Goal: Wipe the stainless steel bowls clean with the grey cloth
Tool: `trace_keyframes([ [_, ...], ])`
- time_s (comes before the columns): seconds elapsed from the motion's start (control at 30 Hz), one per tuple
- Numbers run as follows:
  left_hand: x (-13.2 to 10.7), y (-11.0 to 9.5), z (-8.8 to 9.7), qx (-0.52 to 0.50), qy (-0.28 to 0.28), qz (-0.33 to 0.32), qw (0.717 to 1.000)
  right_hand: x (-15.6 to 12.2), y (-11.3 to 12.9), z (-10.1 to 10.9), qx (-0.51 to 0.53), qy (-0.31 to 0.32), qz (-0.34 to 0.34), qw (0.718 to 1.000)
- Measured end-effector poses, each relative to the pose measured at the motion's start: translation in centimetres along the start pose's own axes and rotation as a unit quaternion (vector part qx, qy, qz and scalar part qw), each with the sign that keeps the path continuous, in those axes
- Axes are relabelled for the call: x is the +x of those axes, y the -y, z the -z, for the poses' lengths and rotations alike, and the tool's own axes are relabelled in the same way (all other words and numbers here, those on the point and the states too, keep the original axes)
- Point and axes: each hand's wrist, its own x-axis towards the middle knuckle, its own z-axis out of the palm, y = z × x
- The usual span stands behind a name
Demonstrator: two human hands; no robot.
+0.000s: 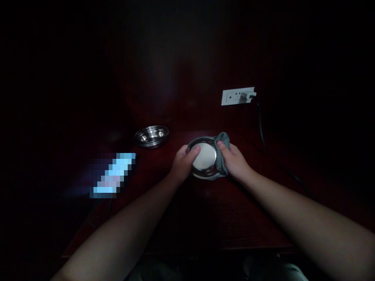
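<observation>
A shallow round metal bowl (204,155) is held up over the dark red table, its inside facing me. My left hand (184,163) grips its left rim, the thumb lying over the edge onto the inner wall. On the right side a grey-green cloth (222,150) is folded over the rim. My right hand (233,159) is closed on the cloth, with the thumb pressing on it from above. The fingers behind the bowl are hidden.
A nested stack of metal bowls (151,135) stands at the back left. Nearer on the left lies a lit, pixelated screen (115,175). On the back wall is a socket plate (231,97) with a plug, and a dark cable (260,125) runs down to the right.
</observation>
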Motion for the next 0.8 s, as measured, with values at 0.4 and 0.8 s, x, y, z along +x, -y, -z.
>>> trace_keyframes([
  [0.4,0.1,1.0,-0.2,-0.083,0.021,0.022,0.996,-0.1,0.2,-0.1,0.08,0.013,-0.056,0.995],
  [0.8,-0.5,1.0,-0.3,-0.26,0.106,0.107,0.954,0.5,-0.2,-0.1,0.126,-0.072,-0.041,0.989],
])
